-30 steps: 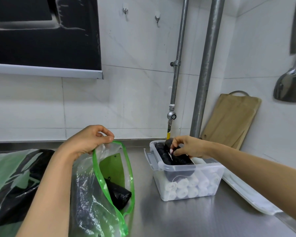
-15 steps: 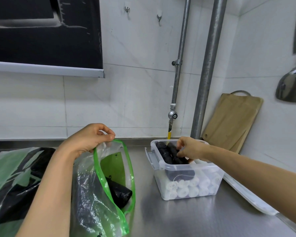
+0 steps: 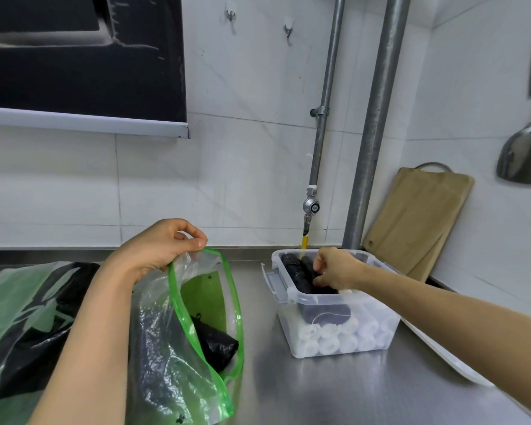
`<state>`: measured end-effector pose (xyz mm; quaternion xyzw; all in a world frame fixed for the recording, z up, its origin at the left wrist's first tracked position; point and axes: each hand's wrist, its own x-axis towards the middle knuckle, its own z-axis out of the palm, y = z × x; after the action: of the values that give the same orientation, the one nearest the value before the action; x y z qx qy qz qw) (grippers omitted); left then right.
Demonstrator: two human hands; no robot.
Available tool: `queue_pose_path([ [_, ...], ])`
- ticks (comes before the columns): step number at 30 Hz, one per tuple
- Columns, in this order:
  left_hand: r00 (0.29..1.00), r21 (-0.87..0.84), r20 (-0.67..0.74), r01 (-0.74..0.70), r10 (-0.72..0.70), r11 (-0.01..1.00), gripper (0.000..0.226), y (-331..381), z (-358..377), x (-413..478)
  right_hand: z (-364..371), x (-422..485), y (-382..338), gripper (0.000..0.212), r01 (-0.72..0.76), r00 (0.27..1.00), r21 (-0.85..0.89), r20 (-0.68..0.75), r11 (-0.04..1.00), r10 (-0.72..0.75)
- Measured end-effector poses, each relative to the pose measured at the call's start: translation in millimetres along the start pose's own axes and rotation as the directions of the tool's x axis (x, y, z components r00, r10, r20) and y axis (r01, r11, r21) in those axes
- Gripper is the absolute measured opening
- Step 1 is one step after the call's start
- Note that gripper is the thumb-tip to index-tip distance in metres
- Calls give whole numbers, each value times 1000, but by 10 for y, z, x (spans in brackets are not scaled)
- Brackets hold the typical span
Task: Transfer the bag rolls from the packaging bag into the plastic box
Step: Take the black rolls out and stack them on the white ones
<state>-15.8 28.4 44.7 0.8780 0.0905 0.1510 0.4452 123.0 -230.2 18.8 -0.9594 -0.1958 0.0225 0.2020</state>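
Observation:
My left hand (image 3: 157, 248) pinches the top edge of the clear packaging bag (image 3: 178, 348) with a green zip rim and holds its mouth open. A black bag roll (image 3: 216, 345) lies inside the bag. To the right stands the clear plastic box (image 3: 334, 326) with white rolls (image 3: 334, 340) along its bottom and black rolls (image 3: 295, 273) on top. My right hand (image 3: 334, 268) reaches into the box, its fingers curled down on a black roll there.
A second green and black bag (image 3: 19, 317) lies at the left on the steel counter (image 3: 334, 391). A white lid (image 3: 442, 351) rests right of the box. A wooden cutting board (image 3: 417, 222) leans in the corner behind two pipes (image 3: 374, 133).
My right hand has shifted slightly inside the box over the black rolls. My left hand keeps the bag open in the same place.

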Motion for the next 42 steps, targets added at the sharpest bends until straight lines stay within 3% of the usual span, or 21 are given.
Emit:
queue_pose_path([
  [16,1000,-15,-3,0,0,1000,13,6,-12,-13,-181,83,-174,15,47,987,125,-161,991,-27],
  [27,1000,-54,-22,-10,9,999,15,-4,-64,-31,-14,88,-572,6,200,973,178,-149,964,-175],
  [34,999,-63,-29,-27,25,998,16,5,-99,-61,205,32,-836,16,287,955,181,-136,941,-265],
  [42,998,-104,-48,-40,35,994,16,3,-105,-71,569,-35,-1098,12,298,954,214,-28,930,-299],
])
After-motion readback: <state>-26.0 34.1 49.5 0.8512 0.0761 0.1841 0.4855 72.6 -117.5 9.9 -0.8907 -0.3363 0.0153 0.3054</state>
